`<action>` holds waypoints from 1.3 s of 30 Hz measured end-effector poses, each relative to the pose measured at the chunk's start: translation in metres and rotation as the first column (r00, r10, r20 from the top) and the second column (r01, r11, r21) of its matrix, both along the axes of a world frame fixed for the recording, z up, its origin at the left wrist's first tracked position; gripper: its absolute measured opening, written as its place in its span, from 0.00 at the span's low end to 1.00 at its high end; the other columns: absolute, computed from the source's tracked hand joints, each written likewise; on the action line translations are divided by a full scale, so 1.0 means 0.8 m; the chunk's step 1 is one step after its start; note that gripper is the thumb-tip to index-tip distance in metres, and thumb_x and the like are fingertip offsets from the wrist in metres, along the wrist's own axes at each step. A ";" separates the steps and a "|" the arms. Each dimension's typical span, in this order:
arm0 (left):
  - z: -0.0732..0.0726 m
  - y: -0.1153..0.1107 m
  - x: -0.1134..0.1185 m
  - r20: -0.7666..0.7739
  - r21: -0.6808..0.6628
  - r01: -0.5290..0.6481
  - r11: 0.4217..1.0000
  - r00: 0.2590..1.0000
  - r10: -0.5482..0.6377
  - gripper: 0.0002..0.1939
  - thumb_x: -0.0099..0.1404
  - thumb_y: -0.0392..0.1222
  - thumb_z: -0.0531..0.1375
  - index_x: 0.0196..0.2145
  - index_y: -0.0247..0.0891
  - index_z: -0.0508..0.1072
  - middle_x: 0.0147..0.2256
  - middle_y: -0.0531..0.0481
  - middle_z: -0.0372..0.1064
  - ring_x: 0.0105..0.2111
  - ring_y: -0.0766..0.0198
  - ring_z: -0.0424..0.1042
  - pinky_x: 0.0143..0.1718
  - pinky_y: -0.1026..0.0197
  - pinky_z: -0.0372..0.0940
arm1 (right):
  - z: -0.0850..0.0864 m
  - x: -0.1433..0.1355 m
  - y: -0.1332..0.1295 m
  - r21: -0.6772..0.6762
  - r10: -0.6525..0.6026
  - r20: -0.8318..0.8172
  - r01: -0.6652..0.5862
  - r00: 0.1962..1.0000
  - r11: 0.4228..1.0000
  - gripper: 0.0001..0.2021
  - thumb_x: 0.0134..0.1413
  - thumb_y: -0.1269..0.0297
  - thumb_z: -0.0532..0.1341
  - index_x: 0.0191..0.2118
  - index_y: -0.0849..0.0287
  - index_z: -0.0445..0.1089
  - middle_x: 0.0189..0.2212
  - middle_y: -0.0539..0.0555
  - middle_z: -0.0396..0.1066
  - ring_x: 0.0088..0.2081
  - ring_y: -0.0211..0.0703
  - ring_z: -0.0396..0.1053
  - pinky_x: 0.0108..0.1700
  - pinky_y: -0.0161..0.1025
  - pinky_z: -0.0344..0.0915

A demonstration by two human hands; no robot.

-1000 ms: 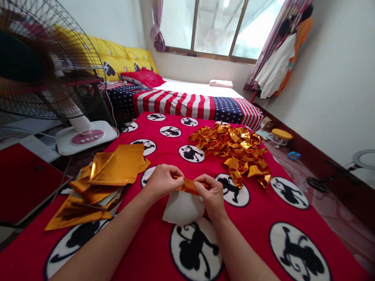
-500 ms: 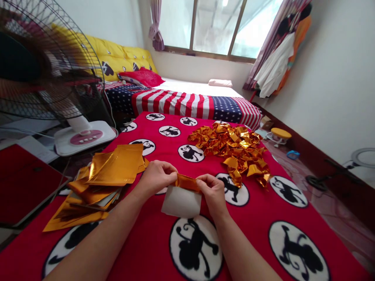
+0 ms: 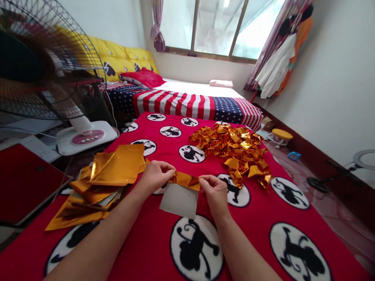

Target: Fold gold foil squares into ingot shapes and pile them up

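Note:
Between my hands is a sheet of gold foil paper [image 3: 179, 200], its pale grey back facing up and its far edge folded over to show a shiny gold strip. My left hand [image 3: 156, 175] pinches the left end of that strip between thumb and fingers. At the other end, my right hand [image 3: 215, 191] grips the corner in the same way. Left of my hands lies a loose stack of flat gold foil sheets [image 3: 117, 166]. A heap of folded gold foil pieces [image 3: 231, 142] sits beyond my right hand.
A red cloth with monkey prints [image 3: 249, 249] covers the work surface. An electric fan [image 3: 88, 136] stands at the left, beside a red panel [image 3: 26, 183]. Behind is a bed [image 3: 187, 103]; a yellow stool [image 3: 281, 134] is on the floor at right.
The folded gold strip is flatter and shows more of its face. My hands have moved slightly apart, both still holding its ends. The stack and heap are unchanged.

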State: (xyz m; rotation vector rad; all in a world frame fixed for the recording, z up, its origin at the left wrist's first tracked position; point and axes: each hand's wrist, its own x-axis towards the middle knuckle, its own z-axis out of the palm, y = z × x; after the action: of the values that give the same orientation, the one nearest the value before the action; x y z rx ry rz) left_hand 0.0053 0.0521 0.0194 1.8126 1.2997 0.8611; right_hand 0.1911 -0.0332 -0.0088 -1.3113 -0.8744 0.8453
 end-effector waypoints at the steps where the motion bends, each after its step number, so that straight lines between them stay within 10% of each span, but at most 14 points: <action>1: -0.001 0.001 0.000 0.006 0.008 0.004 1.000 1.000 -0.004 0.10 0.51 0.43 0.61 0.27 0.36 0.81 0.26 0.47 0.78 0.27 0.58 0.75 0.27 0.65 0.65 | 0.000 0.000 0.000 -0.004 -0.003 -0.001 0.003 1.000 1.000 0.09 0.43 0.59 0.66 0.26 0.61 0.75 0.15 0.48 0.66 0.17 0.34 0.59 0.21 0.32 0.55; 15: -0.017 0.001 0.005 0.158 -0.096 -0.042 0.994 0.986 0.057 0.14 0.51 0.47 0.63 0.30 0.34 0.80 0.24 0.47 0.76 0.20 0.65 0.69 0.21 0.67 0.61 | -0.003 0.001 0.002 0.031 0.004 -0.061 -0.002 0.998 1.000 0.12 0.46 0.57 0.68 0.31 0.61 0.73 0.17 0.46 0.67 0.18 0.33 0.60 0.21 0.32 0.57; 25: -0.011 0.005 0.004 0.519 -0.332 -0.200 0.922 0.777 0.356 0.23 0.42 0.49 0.70 0.32 0.30 0.76 0.20 0.52 0.71 0.19 0.68 0.70 0.23 0.65 0.68 | -0.005 0.001 0.001 0.114 -0.120 -0.108 0.132 0.987 0.985 0.12 0.50 0.57 0.66 0.37 0.58 0.70 0.25 0.47 0.70 0.22 0.32 0.63 0.24 0.31 0.61; 32: -0.013 -0.020 0.028 0.591 -0.145 -0.106 0.984 0.788 0.172 0.20 0.51 0.50 0.68 0.37 0.32 0.75 0.28 0.47 0.76 0.27 0.62 0.76 0.30 0.63 0.72 | 0.002 -0.012 -0.003 0.104 0.081 -0.135 -0.067 0.988 0.992 0.17 0.50 0.57 0.66 0.45 0.57 0.69 0.40 0.55 0.74 0.35 0.43 0.74 0.32 0.36 0.69; 39: -0.003 -0.050 0.042 0.220 0.280 0.096 0.955 0.962 -0.161 0.06 0.61 0.40 0.62 0.34 0.37 0.77 0.33 0.46 0.76 0.30 0.64 0.75 0.30 0.65 0.68 | 0.007 -0.012 -0.003 0.195 0.228 -0.277 -0.178 0.934 0.965 0.26 0.49 0.58 0.67 0.54 0.54 0.64 0.53 0.58 0.68 0.48 0.48 0.70 0.37 0.36 0.71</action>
State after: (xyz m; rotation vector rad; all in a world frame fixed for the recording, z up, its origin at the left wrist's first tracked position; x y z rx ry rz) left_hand 0.0393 0.0123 0.0166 1.9035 0.9349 1.1885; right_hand 0.1817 -0.0355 -0.0029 -0.9271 -0.8294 1.0768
